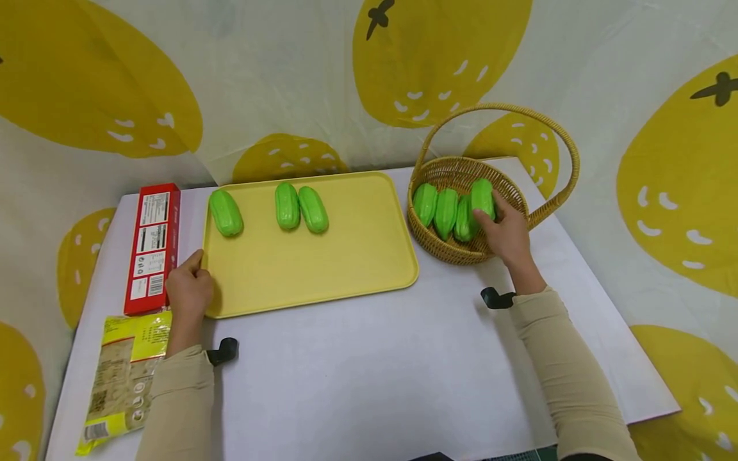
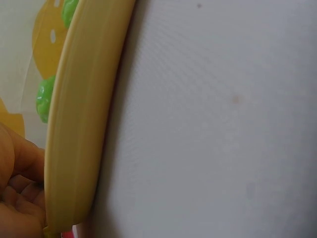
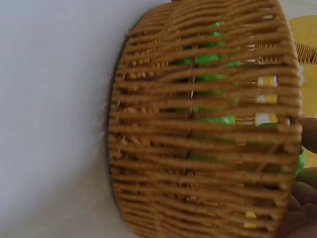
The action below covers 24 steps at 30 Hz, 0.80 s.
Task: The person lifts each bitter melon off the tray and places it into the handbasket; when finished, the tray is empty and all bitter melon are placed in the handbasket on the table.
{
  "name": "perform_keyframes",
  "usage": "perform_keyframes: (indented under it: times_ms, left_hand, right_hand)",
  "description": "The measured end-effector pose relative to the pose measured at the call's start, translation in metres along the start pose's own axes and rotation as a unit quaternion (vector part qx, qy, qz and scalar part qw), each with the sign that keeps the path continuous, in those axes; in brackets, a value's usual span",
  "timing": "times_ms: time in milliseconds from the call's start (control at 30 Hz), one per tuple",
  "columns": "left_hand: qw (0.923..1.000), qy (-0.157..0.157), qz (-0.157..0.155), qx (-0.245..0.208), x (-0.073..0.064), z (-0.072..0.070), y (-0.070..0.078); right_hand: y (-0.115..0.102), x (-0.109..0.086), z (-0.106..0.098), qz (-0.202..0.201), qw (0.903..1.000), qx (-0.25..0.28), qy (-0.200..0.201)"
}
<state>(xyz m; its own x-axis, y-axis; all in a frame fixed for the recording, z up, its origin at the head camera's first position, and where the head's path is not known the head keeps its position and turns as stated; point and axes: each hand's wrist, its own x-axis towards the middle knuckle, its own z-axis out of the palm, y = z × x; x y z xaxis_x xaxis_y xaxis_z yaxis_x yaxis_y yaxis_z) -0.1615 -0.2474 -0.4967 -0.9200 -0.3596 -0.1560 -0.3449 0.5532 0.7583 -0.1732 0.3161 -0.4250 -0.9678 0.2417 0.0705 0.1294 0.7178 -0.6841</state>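
My right hand (image 1: 508, 235) reaches over the wicker basket (image 1: 455, 256) and pinches a glossy, ribbed green gourd (image 1: 482, 197) between thumb and fingers. Beside it, 3 similar green gourds (image 1: 446, 213) lie side by side in the basket. In the right wrist view the basket's woven wall (image 3: 198, 139) hides most of them. My left hand (image 1: 190, 287) grips the left edge of a yellow tray (image 1: 311, 272), its fingers curled at the rim. On that tray lie one gourd (image 1: 226, 212) at the left and a pair (image 1: 287, 206) near the middle.
To the left of the tray stands a red box (image 1: 152, 246) with white labels. A yellow plastic packet (image 1: 123, 378) lies in front of it, partly behind the left sleeve. The basket's tall handle (image 1: 567, 147) arches up and leans right. All rests on a white table (image 1: 357, 371).
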Motion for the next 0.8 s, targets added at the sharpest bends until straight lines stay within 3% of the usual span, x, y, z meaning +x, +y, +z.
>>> perform_keyframes:
  times_ms: [433,800]
  left_hand:
    - [1.0,-0.001,0.0,0.0,-0.0005,-0.0005,-0.0029]
    - [0.9998,0.011,0.014,0.003,0.0003,0.0006,-0.0019]
  right_hand:
    - [0.0077,0.0005,-0.0028,-0.013,0.9986,-0.047,-0.022]
    - [0.007,0.0005,-0.0058,-0.004,0.9981,-0.05,-0.035]
